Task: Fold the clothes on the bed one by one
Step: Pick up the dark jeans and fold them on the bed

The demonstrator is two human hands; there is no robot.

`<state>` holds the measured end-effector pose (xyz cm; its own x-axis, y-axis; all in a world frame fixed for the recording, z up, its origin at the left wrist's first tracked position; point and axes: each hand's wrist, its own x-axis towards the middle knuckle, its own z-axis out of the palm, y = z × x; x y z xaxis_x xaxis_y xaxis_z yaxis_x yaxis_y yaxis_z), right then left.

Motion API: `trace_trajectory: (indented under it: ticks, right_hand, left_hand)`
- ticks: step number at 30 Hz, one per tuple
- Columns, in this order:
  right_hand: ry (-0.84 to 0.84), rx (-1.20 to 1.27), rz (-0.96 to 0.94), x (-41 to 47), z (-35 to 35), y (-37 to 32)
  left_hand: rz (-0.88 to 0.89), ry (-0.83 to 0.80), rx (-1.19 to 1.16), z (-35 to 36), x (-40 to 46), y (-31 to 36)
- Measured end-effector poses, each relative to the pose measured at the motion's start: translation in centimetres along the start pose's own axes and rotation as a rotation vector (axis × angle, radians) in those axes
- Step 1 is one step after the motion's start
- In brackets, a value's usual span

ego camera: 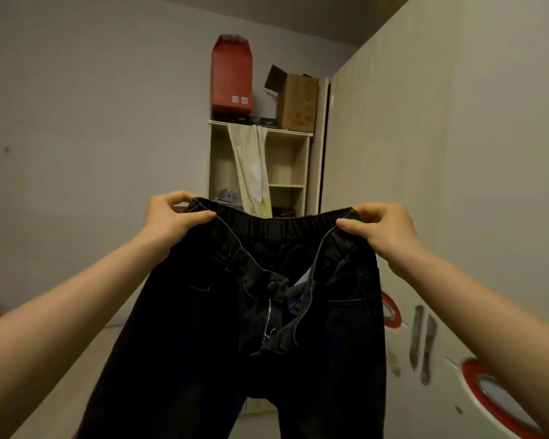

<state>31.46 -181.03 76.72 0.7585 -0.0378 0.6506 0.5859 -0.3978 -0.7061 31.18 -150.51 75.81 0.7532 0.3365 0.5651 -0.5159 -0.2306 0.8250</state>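
A pair of black jeans (203,327) hangs in the air in front of me, held up by its elastic waistband. The fly is unzipped and the button undone, and both legs drop out of the bottom of the frame. My left hand (171,215) pinches the left end of the waistband. My right hand (377,229) pinches the right end. Both arms are stretched forward at chest height. The bed surface (86,369) shows pale below the jeans on the left; the jeans hide most of it.
An open wooden shelf unit (286,160) stands against the far wall with a cream cloth (251,172) draped over it. A red box (232,77) and a cardboard box (297,103) sit on top. A white wardrobe (457,185) runs along the right.
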Motion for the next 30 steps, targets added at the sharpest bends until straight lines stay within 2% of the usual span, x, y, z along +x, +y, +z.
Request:
trace_trajectory:
  ticks: [9,15,26,30]
  right_hand:
    - [-0.152,0.163,-0.066,10.0,0.8,8.5]
    - [-0.23,0.203,-0.109,15.9,7.1,13.1]
    - [-0.322,0.275,-0.187,29.1,18.9,18.5]
    - [-0.419,0.314,-0.233,33.2,23.9,20.7]
  left_hand:
    - [-0.024,0.18,0.143,6.4,2.2,-1.8]
    - [-0.034,0.286,0.228,6.8,5.8,-5.7]
    - [0.001,0.306,0.264,7.5,20.8,-13.5]
    - [-0.039,0.323,0.307,7.1,24.9,-17.0]
